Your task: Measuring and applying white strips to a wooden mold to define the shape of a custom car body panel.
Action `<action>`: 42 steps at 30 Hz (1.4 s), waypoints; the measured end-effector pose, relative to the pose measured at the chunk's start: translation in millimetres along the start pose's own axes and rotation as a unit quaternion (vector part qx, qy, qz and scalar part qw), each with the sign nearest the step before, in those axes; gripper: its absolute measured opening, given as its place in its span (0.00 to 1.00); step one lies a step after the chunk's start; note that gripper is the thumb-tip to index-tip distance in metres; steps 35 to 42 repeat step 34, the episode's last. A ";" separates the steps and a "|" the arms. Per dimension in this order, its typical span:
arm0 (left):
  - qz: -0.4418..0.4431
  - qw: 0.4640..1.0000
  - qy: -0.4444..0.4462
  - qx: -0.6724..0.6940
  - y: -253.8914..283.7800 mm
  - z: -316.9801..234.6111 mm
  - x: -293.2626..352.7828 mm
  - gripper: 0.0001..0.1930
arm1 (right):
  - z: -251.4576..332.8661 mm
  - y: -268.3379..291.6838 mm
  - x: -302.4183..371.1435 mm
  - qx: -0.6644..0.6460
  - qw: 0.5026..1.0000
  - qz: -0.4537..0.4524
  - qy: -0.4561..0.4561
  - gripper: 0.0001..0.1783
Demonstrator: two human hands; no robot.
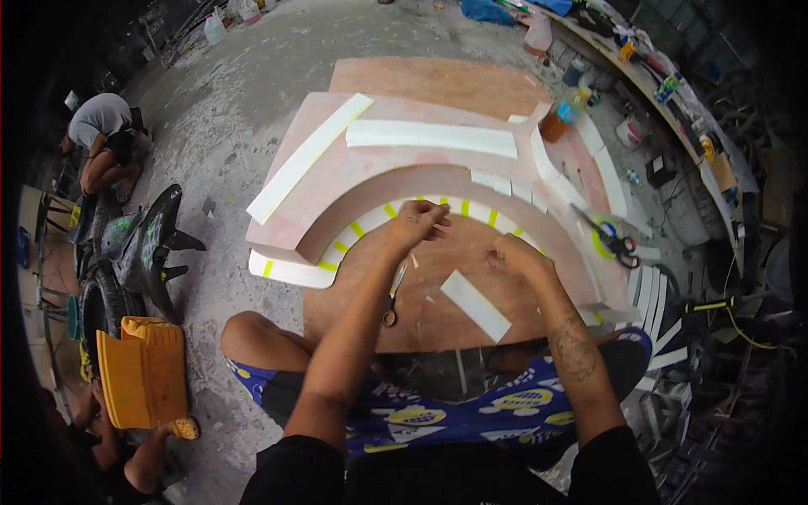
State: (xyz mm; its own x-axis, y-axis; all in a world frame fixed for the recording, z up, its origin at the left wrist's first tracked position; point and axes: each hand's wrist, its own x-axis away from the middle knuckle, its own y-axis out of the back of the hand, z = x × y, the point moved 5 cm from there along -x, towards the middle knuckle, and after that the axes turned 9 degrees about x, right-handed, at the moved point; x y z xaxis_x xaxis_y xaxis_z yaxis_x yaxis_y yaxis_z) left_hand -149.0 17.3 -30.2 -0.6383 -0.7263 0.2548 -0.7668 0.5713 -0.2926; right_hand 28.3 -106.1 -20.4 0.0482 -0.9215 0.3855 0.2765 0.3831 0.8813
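A large pinkish panel (290, 181) with a curved arch lies in front of me on a brown board (421, 332). Along the arch's inner edge runs a white curved strip (369, 225), crossed by several short pieces of yellow tape (465, 208). My left hand (419, 222) is at the top of this arch, its fingers pinched together beside a tape piece. To its right, over the board, my right hand (515, 254) has curled fingers. Whatever either hand pinches is too small to make out. Small scissors (390, 317) and a white rectangular piece (475, 305) lie nearer me.
Two long white strips, one straight across (431, 140) and one slanted (310, 158), lie on the panel. At its right are dark-handled scissors (623, 246), a yellow tape roll (601, 239) and an orange-liquid bottle (560, 123). Leftward stand a yellow-orange container (151, 370) and a crouching person (103, 126).
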 end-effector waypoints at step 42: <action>-0.026 0.949 0.074 -0.307 40.3 29.7 145.3 0.24 | 75.9 20.9 115.5 -0.500 0.861 -0.071 -0.048 0.15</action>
